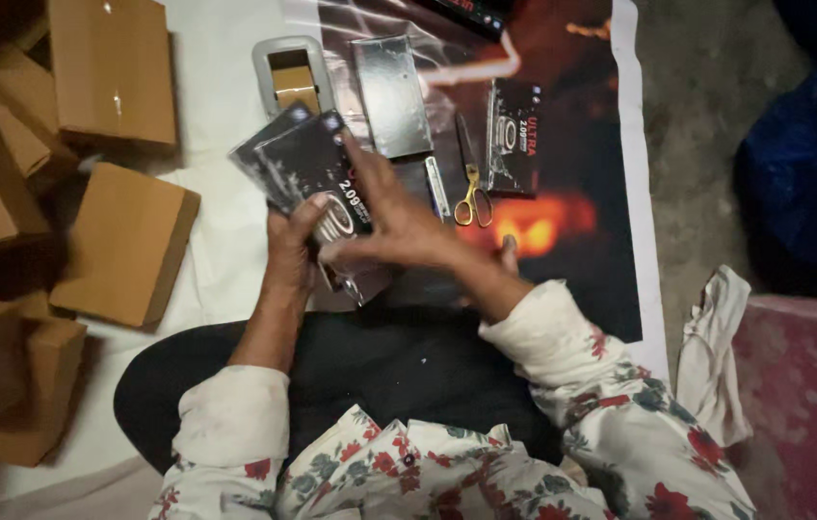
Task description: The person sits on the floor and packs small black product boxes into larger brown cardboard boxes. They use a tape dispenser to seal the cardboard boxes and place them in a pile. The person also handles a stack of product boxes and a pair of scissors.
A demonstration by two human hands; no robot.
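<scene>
Left hand [291, 243] clasps a fanned stack of dark flat packets [304, 173] from below, thumb pressed up over the front one, forearm rising from the lap. The right hand [399, 223] lies across the packets' lower right corner with fingers spread flat and open, wrist bent inward from a floral sleeve [582, 371]; it touches the front packet and closes round nothing. A crumpled clear wrapper [362, 281] hangs just beneath the packets, though the dim light makes it hard to tell which hand, if either, pinches it.

Beyond the packets, on a dark printed sheet [611, 193] spread on the floor, lie a grey tape dispenser [291, 75] with a brown roll inside, a glossy black box [391, 94] beside it, yellow-handled scissors [471, 183] to the right of the packets, and a single matching packet [513, 137] just past the scissors. To the left of the packets, closed brown cardboard boxes [124, 241] are piled; their contents are hidden. A pale cloth [715, 347] lies well to the right.
</scene>
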